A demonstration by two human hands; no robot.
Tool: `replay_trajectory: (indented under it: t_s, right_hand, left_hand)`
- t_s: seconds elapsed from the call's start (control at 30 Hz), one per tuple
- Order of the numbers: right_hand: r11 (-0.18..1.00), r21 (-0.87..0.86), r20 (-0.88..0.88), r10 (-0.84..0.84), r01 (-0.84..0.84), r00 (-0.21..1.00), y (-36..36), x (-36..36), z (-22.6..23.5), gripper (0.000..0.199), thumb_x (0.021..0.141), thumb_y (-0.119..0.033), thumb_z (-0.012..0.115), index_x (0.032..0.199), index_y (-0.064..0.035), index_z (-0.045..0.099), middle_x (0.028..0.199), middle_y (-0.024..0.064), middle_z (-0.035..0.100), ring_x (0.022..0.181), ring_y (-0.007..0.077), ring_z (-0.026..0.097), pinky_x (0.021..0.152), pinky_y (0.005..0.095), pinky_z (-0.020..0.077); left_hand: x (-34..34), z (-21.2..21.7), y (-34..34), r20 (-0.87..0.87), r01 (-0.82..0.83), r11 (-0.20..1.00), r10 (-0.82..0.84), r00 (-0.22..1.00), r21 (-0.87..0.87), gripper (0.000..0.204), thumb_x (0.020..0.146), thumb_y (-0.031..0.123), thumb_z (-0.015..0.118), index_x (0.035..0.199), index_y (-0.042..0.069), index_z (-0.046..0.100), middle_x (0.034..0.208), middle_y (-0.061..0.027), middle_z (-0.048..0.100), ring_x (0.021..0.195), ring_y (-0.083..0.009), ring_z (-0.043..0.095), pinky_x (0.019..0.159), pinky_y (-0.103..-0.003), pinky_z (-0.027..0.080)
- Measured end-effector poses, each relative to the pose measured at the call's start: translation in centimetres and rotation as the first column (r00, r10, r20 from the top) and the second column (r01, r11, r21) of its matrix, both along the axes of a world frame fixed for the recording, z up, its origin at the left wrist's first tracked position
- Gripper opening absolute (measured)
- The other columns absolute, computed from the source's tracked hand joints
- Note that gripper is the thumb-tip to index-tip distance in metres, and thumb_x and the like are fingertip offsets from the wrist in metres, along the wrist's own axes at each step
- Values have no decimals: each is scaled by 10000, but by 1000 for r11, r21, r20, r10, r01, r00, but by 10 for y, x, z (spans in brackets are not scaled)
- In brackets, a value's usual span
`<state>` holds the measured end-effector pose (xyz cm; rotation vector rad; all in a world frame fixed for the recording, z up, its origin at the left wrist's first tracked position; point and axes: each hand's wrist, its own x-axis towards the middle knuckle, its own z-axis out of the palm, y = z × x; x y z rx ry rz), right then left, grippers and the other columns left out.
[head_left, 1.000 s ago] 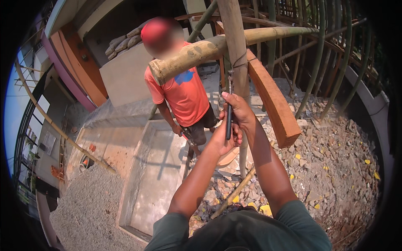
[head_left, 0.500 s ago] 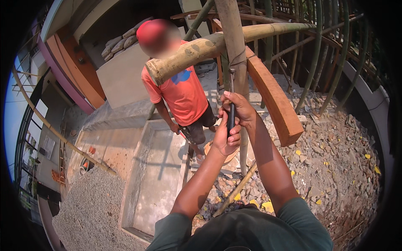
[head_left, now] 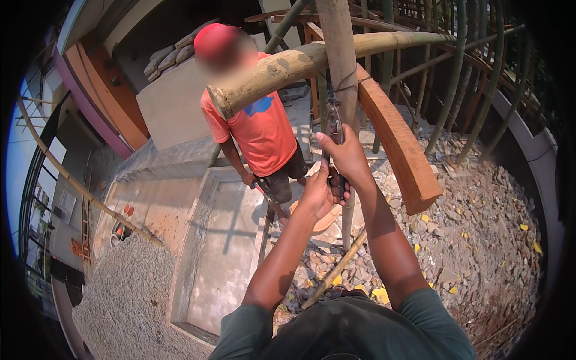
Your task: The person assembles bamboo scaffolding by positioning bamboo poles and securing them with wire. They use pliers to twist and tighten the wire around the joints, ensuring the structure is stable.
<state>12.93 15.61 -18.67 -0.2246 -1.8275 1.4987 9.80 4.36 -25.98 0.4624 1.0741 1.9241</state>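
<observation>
In front of me a pair of pincers (head_left: 333, 114) with dark handles points up along the upright bamboo post (head_left: 340, 54). Its jaws are close to thin wire (head_left: 345, 82) wound round the post; I cannot make out whether they bite it. The handles are spread apart. My left hand (head_left: 321, 195) is closed around the lower handle part, its fingers partly curled. My right hand (head_left: 351, 159) grips the pincers higher up, thumb stretched out toward the left. A thick horizontal bamboo pole (head_left: 276, 75) crosses at the post, and a reddish wooden beam (head_left: 399, 144) slants down to the right.
A person in a red cap and orange shirt (head_left: 261, 132) stands beyond the pole's cut end. Broken rubble (head_left: 462, 240) covers the ground at right. A concrete trough (head_left: 222, 252) and a gravel heap (head_left: 129, 294) lie at left. A bamboo pole (head_left: 336, 270) leans near me.
The pincers' handles have gone from close together to spread apart. My right hand has shifted slightly down and right, and my left-hand fingers have loosened.
</observation>
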Motion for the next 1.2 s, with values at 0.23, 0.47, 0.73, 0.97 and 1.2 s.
replay_trajectory:
  t_s: [0.23, 0.47, 0.73, 0.97, 1.2]
  right_hand:
    - [866, -417, 156, 367, -276, 917, 4, 2, -5, 456, 867, -428, 755, 809, -16, 569, 642, 45, 580, 537, 124, 583, 496, 268, 473]
    - [998, -3, 261, -59, 62, 964, -10, -3, -8, 523, 827, -453, 792, 791, 12, 556, 739, 104, 665, 634, 153, 633, 585, 302, 506]
    - [800, -437, 83, 490, -410, 868, 7, -3, -20, 431, 925, -445, 694, 895, -45, 538, 716, 69, 596, 647, 156, 651, 599, 302, 546]
    - [945, 307, 433, -242, 111, 868, 4, -1, -5, 830, 842, -703, 624, 1008, 106, 541, 837, 278, 659, 855, 411, 697, 747, 471, 530]
    - [775, -409, -52, 506, -481, 861, 22, 12, -3, 471, 983, -449, 598, 1082, 6, 527, 915, 187, 681, 864, 258, 711, 691, 339, 549]
  left_hand:
    - [3, -17, 1, 185, 239, 932, -294, 938, 272, 454, 1011, 550, 449, 1047, 121, 593, 840, -84, 622, 773, -218, 662, 649, -349, 551]
    - [10, -10, -2, -256, -204, 979, 190, 948, -28, 665, 990, 663, 347, 1197, 55, 521, 918, -128, 655, 726, -221, 674, 553, -273, 522]
    - [0, -26, -5, 246, 140, 970, -189, 951, 200, 507, 1012, 587, 414, 1167, 122, 544, 845, -123, 648, 646, -243, 669, 520, -281, 519]
    - [37, -15, 25, -349, -345, 937, 339, 874, 47, 576, 991, 569, 507, 1207, 36, 526, 981, -79, 608, 830, -144, 625, 709, -311, 543]
    - [9, -10, 17, 13, 30, 986, -32, 999, 164, 708, 951, 692, 408, 1094, 18, 573, 722, -83, 582, 565, -174, 586, 389, -213, 407]
